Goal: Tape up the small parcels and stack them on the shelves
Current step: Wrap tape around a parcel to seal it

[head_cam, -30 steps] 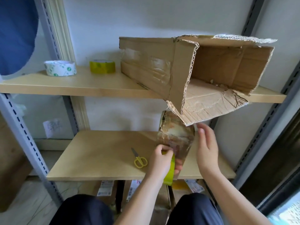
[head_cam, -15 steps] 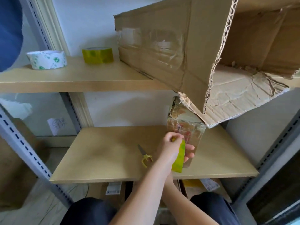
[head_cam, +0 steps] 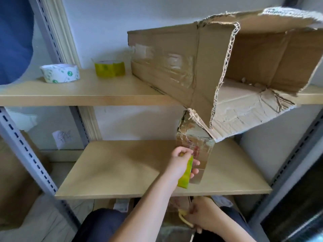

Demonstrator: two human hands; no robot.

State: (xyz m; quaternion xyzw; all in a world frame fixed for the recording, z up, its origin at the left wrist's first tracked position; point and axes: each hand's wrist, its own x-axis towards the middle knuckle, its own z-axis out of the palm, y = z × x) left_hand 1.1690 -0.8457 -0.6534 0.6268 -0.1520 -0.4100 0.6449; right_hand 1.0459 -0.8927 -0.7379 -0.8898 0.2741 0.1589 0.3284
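We see two pale wooden shelves (head_cam: pixel 122 165) on a grey metal frame (head_cam: pixel 26 152) with a row of dark slots, and a brown cardboard box (head_cam: pixel 174 67) with shiny clear tape. One tape roll (head_cam: pixel 60 73) is white with green marks, the other roll (head_cam: pixel 110 69) is yellow-green. The small parcel (head_cam: pixel 201 145) is brown under glossy tape, and the roll in the left hand (head_cam: pixel 180 165) is also yellow-green (head_cam: pixel 185 175).

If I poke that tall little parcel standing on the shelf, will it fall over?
Probably. The small parcel stands upright on a narrow base, so a high push could tip it. Its glossy tape wrap looks slippery. The left hand beside it may steady it.
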